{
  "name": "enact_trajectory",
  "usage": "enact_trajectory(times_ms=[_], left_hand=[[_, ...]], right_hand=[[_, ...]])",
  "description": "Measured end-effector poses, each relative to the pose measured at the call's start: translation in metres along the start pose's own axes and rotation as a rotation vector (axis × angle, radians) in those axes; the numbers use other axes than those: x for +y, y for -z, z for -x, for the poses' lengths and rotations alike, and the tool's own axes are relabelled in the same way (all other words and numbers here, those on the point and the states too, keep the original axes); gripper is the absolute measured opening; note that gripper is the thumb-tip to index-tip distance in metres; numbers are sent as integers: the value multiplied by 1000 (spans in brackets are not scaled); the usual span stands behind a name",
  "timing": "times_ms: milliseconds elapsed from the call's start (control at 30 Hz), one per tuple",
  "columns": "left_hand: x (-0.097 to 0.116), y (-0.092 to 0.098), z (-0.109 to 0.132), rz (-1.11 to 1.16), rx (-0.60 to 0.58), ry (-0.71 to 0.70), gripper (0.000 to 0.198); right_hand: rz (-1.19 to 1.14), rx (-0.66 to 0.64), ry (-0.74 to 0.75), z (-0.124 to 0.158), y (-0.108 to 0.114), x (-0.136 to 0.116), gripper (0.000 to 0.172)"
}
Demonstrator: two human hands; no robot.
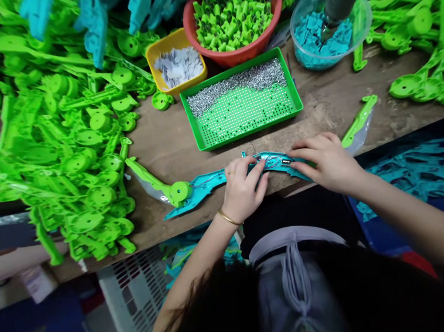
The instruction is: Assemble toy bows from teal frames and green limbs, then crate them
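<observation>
A long turquoise plastic shell (208,183) with thin wires inside lies along the front edge of the wooden bench (168,144). My left hand (243,187), with a ring and a gold bangle, presses on its middle, fingers curled and pinched on the wiring. My right hand (325,160) rests on the shell's right part, fingertips pressing down by a small metal piece (285,160). A green plastic piece with a round hub (159,186) lies against the shell's left end.
A green perforated tray (240,102) holds small metal pins. Behind it stand a yellow tub of white bits (176,63), a red bowl of green tubes (231,20) and a clear bowl of blue parts (319,40). Green parts are heaped at left (66,140) and right (421,38).
</observation>
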State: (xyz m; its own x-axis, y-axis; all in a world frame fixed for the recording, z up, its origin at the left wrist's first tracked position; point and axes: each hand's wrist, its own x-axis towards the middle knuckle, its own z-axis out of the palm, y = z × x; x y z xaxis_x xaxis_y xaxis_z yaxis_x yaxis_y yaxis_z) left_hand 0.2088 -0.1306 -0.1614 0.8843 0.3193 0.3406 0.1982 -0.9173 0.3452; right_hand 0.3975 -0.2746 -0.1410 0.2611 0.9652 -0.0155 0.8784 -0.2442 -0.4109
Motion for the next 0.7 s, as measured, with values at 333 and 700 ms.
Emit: enact_trajectory(times_ms=[333, 700], left_hand=[[-6, -11, 9, -83, -3, -46, 30], [-3, -10, 5, 54, -90, -88, 34]], right_hand=[[-6, -37, 31, -5, -5, -1, 27], [-34, -118, 52, -16, -4, -3, 30]])
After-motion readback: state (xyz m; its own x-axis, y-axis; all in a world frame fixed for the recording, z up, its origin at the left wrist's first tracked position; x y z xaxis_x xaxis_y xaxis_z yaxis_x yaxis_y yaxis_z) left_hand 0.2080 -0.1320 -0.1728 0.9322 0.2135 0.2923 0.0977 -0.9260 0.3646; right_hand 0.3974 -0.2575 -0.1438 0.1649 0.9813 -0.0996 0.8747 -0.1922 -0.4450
